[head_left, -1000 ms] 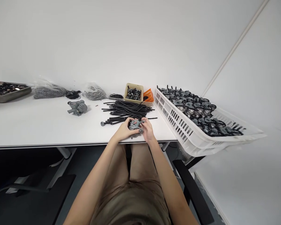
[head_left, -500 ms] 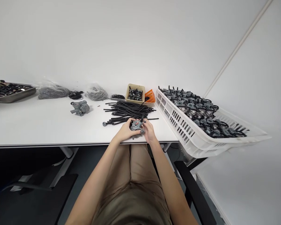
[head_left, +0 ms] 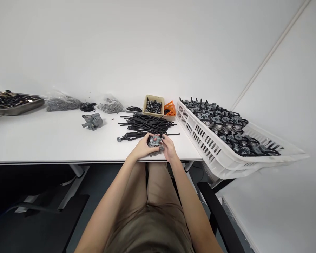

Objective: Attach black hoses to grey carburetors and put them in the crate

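Here we are at the near edge of the white table (head_left: 68, 154), and both hands are together, clamped on the job. The left hand (head_left: 140, 149) wraps the near left side of a grey die-cast part (head_left: 155, 141), and the right hand (head_left: 169, 147) grips it from the right, fingertips pressed on its top. The part sits right between the palms, held just above the tabletop, with a short dark stub pointing up.

Just beyond the hands, a heap of black rubber tubes (head_left: 147, 123) lies across the table, its nearest strands almost touching the left hand. Behind that heap stand a beige tray of small dark fittings (head_left: 152, 96) and, right beside it, an orange basket (head_left: 170, 109).

Over on the right, a big white plastic crate (head_left: 197, 135) is packed with grey parts with black tube loops. To the far left, there's a lone grey part (head_left: 92, 121), two clear bags of small grey pieces (head_left: 63, 104) (head_left: 110, 105), and a metal tray (head_left: 15, 111) of dark parts.
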Available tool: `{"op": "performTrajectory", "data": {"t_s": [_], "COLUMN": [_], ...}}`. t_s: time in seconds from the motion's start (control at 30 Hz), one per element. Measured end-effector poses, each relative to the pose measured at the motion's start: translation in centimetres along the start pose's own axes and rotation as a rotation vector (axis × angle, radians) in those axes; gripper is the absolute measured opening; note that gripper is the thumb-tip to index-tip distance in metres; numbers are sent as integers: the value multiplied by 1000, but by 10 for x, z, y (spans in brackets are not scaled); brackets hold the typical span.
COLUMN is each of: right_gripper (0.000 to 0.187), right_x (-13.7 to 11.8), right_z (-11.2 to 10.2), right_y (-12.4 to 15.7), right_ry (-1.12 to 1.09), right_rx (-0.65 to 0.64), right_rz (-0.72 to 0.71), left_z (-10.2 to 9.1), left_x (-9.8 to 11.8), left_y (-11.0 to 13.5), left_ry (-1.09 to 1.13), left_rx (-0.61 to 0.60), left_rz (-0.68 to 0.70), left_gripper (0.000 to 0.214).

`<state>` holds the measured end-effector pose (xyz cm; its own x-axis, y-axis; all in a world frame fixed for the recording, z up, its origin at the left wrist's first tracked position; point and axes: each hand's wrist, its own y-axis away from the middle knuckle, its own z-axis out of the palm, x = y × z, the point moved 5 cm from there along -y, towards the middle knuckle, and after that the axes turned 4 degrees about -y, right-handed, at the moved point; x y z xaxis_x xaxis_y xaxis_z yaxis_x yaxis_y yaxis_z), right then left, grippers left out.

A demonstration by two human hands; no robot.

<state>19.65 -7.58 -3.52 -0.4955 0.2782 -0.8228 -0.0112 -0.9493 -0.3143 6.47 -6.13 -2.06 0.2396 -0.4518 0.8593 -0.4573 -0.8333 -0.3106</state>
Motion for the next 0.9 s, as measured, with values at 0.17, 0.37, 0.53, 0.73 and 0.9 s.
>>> {"op": "performTrajectory", "data": {"t_s": [0.17,0.37,0.53,0.73,0.9], "right_gripper": [29,54,31,22,38], "right_x": [0,3,-1,0,2], "right_z": [-1,-4,1,-2,-3], "right_y": [0,-3,0,0,0], "right_ry": [-64,51,62,13,57], "right_rx": [-2,71,15,26,-19], "right_rz": [-14,-25,-12,-22,-24], "left_z": [0,0,1,1,0], "left_x": [-1,-1,-2,-5,-4], "left_y": [-1,-1,-1,-2,-1], "left_ry": [-7,-19,12,0,-28], "left_rx": [7,16,-9,-5,5], "left_rz": [16,12,10,15,17], "left_gripper": [60,57,58,61,59]}}
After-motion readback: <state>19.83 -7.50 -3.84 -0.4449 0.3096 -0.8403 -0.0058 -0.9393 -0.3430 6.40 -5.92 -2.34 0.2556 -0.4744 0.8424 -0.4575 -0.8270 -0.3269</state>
